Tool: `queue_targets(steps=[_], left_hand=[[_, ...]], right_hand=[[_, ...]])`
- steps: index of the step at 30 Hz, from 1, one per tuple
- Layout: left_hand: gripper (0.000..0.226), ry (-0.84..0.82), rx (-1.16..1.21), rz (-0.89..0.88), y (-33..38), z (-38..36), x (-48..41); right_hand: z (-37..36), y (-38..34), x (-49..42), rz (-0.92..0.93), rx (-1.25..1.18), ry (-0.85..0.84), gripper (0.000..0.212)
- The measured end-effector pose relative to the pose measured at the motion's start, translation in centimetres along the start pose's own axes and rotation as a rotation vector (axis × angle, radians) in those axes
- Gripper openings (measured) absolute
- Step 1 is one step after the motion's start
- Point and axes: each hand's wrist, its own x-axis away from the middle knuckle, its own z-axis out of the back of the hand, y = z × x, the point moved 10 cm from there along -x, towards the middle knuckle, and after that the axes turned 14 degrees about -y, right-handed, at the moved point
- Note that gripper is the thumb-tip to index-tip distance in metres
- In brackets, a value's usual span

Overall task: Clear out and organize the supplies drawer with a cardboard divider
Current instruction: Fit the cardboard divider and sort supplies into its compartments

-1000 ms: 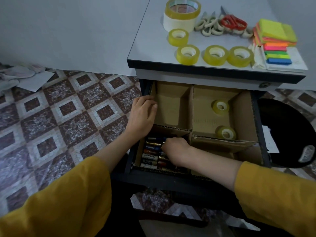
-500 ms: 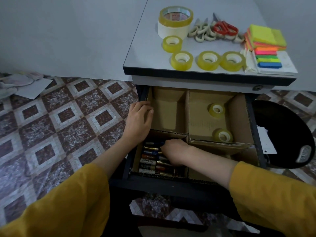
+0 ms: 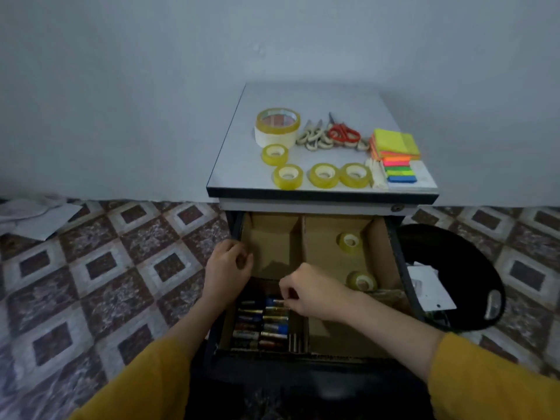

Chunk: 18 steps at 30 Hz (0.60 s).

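The batteries [image 3: 262,324] are lying in the drawer's [image 3: 404,268] front-left compartment, long axes running left to right, directly under the nearer right hand [image 3: 306,291]. Its fingers are curling onto the rearmost one, though I cannot tell whether they are pinching it. The left hand [image 3: 227,268] is gripping the divider [image 3: 272,237] at the drawer's left side.

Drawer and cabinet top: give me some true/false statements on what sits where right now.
1. Two tape rolls lie in the back-right compartment of the drawer. True.
2. The batteries sit in the front-right compartment. False: front-left.
3. Red-handled scissors lie on the cabinet top. True.
4. The sticky notes are inside the drawer. False: they are on the cabinet top.
5. The right hand is at the batteries. True.
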Motion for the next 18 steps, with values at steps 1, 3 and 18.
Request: queue_targets(steps=[1, 3, 18], left_hand=[[0.012, -0.019, -0.014, -0.004, 0.3, 0.1, -0.2], [0.015, -0.066, -0.021, 0.011, 0.4, 0.1, -0.6], [0.036, -0.023, 0.013, -0.133, 9.9, 7.7, -8.5]], right_hand=[[1.1, 0.7, 1.0, -0.025, -0.003, 0.053, 0.013], [3.1, 2.0, 2.8, -0.071, -0.015, 0.153, 0.015], [17.7, 10.8, 6.7, -0.427, 0.027, 0.414, 0.068]])
